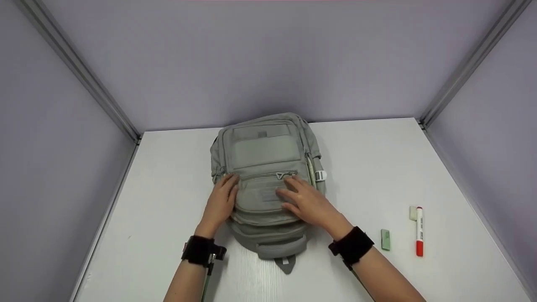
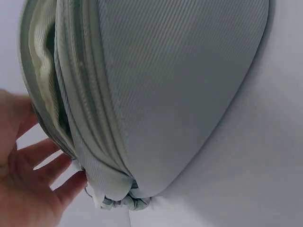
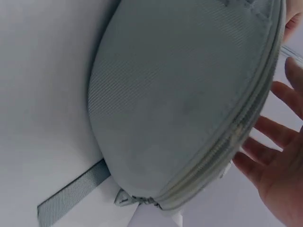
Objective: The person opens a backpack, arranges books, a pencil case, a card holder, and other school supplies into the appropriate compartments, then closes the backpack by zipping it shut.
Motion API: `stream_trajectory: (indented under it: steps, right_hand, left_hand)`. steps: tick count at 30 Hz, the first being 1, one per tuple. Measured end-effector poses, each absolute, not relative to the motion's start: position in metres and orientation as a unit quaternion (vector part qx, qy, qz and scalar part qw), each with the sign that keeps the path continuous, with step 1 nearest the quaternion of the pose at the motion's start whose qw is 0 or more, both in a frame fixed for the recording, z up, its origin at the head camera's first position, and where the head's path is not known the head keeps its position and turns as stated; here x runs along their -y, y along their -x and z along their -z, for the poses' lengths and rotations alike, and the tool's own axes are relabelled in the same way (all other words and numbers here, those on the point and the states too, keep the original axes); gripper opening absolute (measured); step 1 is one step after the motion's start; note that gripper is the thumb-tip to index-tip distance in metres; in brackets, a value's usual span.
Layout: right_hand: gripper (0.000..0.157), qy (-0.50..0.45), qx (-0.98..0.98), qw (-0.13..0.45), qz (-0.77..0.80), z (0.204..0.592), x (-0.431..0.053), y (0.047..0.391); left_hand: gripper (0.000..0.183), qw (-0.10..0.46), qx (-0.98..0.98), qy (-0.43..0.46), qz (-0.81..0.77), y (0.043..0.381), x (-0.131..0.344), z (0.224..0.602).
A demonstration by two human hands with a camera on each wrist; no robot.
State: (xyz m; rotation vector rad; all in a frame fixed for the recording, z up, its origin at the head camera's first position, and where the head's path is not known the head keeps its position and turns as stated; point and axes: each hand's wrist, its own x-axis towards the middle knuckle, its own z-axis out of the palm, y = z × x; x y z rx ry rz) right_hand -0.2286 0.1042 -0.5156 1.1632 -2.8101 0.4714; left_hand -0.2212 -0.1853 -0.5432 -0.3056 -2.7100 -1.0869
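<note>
A grey-green backpack (image 1: 265, 150) lies front side up on the white table, its carry handle (image 1: 282, 248) toward me. At the left side of the bag, my left hand (image 1: 220, 201) rests its fingertips along the edge. The left wrist view shows the fingers (image 2: 71, 187) touching the rim of a partly unzipped compartment, where cream lining (image 2: 43, 66) shows. My right hand (image 1: 308, 203) lies over the right part of the front pocket, fingers spread, just below a zipper pull (image 1: 280, 175). In the right wrist view its fingers (image 3: 272, 130) are loosely extended beside the zipped edge.
On the right of the table lie a small green block (image 1: 385, 240), a pale block (image 1: 413, 213) and a white marker (image 1: 420, 230) with a red cap. A white buckle (image 1: 321, 175) hangs at the bag's right side. Grey panels (image 1: 268, 58) enclose the table behind and on both sides.
</note>
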Motion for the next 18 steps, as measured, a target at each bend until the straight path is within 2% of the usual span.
stream_trajectory:
  steps: [4,6,13,18]
  right_hand:
    - [0.049,-0.365,0.923,0.022,-0.12,0.516,-0.095,0.238]
    - [0.051,-0.353,0.929,0.006,-0.111,0.516,-0.091,0.242]
    - [0.054,-0.31,0.944,-0.024,-0.113,0.51,-0.074,0.249]
    - [0.054,-0.305,0.946,-0.026,-0.103,0.508,-0.066,0.251]
  left_hand:
    - [0.029,0.176,0.918,0.056,0.352,0.231,0.189,0.544]
    - [0.03,0.188,0.923,0.037,0.335,0.235,0.192,0.544]
    - [0.038,0.131,0.947,0.017,0.291,0.251,0.199,0.54]
    - [0.033,0.132,0.95,0.009,0.283,0.26,0.198,0.54]
